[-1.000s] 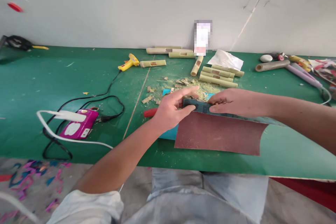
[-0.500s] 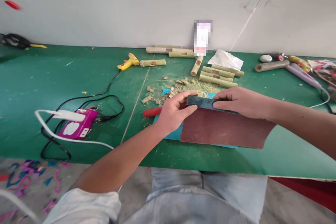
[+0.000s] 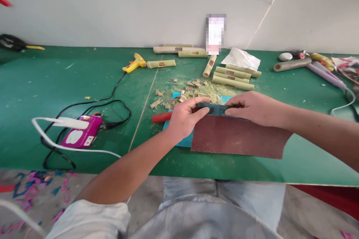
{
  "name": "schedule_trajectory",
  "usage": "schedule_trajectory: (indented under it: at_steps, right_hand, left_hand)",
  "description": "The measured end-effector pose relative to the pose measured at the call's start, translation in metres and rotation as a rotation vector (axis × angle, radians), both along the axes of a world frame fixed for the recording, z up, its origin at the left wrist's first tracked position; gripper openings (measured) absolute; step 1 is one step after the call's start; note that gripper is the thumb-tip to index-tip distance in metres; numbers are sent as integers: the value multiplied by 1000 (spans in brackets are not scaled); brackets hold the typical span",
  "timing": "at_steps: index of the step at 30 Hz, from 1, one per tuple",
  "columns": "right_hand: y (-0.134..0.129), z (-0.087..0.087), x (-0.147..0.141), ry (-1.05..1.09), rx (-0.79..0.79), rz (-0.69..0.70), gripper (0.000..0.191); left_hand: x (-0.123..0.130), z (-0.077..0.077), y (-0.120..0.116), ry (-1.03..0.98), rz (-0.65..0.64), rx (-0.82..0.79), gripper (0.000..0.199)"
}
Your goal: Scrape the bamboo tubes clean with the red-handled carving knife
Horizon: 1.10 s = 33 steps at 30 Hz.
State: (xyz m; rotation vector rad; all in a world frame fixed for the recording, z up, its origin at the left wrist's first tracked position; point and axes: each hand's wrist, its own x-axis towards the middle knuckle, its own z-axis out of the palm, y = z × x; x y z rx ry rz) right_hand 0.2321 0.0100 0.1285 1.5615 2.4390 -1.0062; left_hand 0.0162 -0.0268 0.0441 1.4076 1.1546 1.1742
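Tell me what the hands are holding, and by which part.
Both hands, left hand and right hand, pinch the folded far edge of the sandpaper sheet, one at each end.

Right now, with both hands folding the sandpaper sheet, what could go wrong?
The sandpaper sheet reaches close to the table edge, so it might slide off. The left hand and right hand pinch only the folded strip, so the fold may go crooked. The wood shavings nearby could get trapped under it.

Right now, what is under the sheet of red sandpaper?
A blue sheet pokes out from under the sandpaper at its left edge, lying on the green table. How far it runs beneath, and anything else there, is covered. Both hands grip the sandpaper's folded far edge.
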Motion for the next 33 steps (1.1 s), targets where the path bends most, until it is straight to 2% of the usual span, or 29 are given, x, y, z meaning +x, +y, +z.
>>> schedule_trajectory:
  at_steps: [10, 20, 25, 33]
  right_hand:
    - [1, -4, 0, 35, -109, -74, 30]
    - [-2, -6, -3, 65, -112, -93, 35]
    - [-2, -8, -2, 82, -152, -118, 36]
    - [-4, -11, 0, 106, -126, -124, 41]
  left_hand:
    - [0, 1, 3, -80, -34, -79, 35]
    - [-3, 3, 2, 76, -26, -4, 35]
    - [-4, 2, 2, 91, -31, 15, 37]
    - [-5, -1, 4, 50, -58, 18, 41]
